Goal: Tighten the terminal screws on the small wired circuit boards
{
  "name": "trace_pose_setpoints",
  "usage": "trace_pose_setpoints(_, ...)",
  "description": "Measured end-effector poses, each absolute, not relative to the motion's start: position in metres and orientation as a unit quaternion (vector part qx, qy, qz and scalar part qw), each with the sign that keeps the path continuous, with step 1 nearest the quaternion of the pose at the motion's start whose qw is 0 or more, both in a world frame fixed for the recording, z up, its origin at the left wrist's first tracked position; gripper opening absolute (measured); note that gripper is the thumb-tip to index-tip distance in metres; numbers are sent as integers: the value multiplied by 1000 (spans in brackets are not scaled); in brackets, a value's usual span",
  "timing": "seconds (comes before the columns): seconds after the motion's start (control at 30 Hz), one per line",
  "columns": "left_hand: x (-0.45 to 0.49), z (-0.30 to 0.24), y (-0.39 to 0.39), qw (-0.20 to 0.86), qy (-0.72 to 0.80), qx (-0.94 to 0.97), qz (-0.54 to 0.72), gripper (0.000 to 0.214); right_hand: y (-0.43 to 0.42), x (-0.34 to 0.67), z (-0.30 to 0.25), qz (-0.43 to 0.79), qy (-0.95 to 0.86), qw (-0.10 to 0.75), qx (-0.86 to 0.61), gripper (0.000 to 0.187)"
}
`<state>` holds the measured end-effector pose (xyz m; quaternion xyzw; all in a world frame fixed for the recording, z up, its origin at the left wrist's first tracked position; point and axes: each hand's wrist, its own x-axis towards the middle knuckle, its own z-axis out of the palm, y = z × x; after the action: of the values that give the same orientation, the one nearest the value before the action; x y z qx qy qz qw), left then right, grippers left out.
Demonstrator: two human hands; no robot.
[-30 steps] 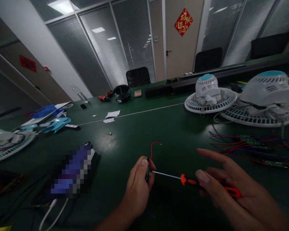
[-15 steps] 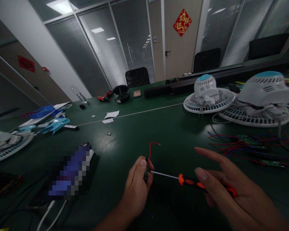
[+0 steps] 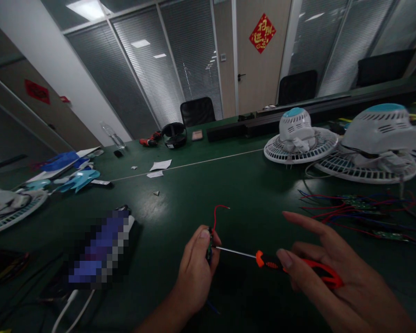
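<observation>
My left hand point(image 3: 197, 263) pinches a small green circuit board point(image 3: 209, 247) on edge, above the table. A red wire point(image 3: 216, 213) with a bared end curves up from the board, and a blue wire point(image 3: 213, 307) hangs below it. In my right hand point(image 3: 339, 268) is a screwdriver point(image 3: 272, 264) with an orange and black handle, held between the thumb and the curled fingers while the index finger stretches forward. The screwdriver's metal shaft points left, and its tip meets the board's side near my left fingers. Exactly what the tip touches is hidden.
Several circuit boards point(image 3: 362, 203) with red and blue wires lie at the right. Behind them stand two white fan heads point(image 3: 296, 132) on their grilles. A blurred-out device point(image 3: 100, 249) with a white cable lies at the left. Paper scraps point(image 3: 160, 164) and a power drill point(image 3: 149, 141) are farther back.
My right thumb has shifted slightly left along the handle, and the fingers have changed their curl, with the handle turned a little. My left hand and the board stay nearly still.
</observation>
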<state>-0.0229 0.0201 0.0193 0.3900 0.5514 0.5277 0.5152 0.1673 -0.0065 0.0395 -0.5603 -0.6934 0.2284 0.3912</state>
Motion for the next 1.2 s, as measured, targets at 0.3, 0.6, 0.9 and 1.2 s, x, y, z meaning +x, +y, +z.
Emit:
trace_pose_setpoints(0.3, -22, 23, 21, 537, 541, 373, 529, 25, -12, 166, 42, 246, -670, 394, -579, 44)
trace_pose_setpoints(0.6, -24, 20, 21, 547, 538, 380, 516, 28, -11, 167, 39, 221, -681, 362, -597, 41)
trace_pose_setpoints(0.9, -22, 21, 22, 522, 547, 391, 525, 27, -8, 169, 40, 205, -713, 386, -548, 36)
trace_pose_setpoints(1.2, -25, 16, 21, 523, 561, 396, 504, 31, -8, 171, 40, 200, -724, 385, -537, 37)
